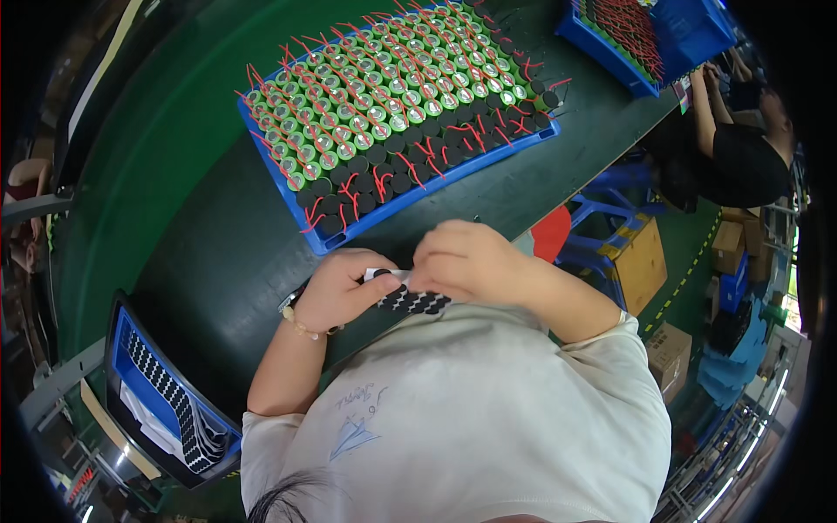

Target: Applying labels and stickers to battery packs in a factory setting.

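Close to my body, at the table's near edge, my left hand (342,288) grips a strip of black round stickers (414,302) on white backing. Its thumb lies on top of the strip, near a bare white end. My right hand (466,260) has its fingers bent and pinched together at the strip's upper edge; whether a single sticker is between the fingertips is hidden. Just beyond both hands is a blue tray (440,179) packed with upright green cylindrical cells (384,87) with red wires. The cells in the near rows and at the right end have black tops.
At the lower left, a blue bin (166,397) holds more sticker strips (166,383) and white paper. Another blue tray (615,44) with wired cells stands at the far right, near a person in black (745,148). A blue stool (602,231) is beside the dark green table (218,244).
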The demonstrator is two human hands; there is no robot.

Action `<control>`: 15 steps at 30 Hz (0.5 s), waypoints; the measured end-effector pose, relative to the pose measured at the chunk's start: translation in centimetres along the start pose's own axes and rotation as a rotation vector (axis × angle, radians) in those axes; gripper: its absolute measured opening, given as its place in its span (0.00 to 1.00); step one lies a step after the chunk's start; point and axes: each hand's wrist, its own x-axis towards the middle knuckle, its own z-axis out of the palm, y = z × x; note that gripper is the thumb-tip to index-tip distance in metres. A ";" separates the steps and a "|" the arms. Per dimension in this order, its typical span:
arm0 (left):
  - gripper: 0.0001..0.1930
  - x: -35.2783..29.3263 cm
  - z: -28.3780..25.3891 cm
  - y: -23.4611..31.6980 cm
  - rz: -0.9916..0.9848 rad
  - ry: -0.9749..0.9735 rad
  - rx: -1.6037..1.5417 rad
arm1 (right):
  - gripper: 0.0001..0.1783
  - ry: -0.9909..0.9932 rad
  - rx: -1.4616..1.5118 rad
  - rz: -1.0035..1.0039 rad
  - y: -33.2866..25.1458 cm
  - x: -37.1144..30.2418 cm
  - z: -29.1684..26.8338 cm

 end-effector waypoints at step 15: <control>0.07 0.7 0.5 0.9 -0.001 0.016 0.144 | 0.37 0.359 -0.487 0.354 5.2 3.6 -13.1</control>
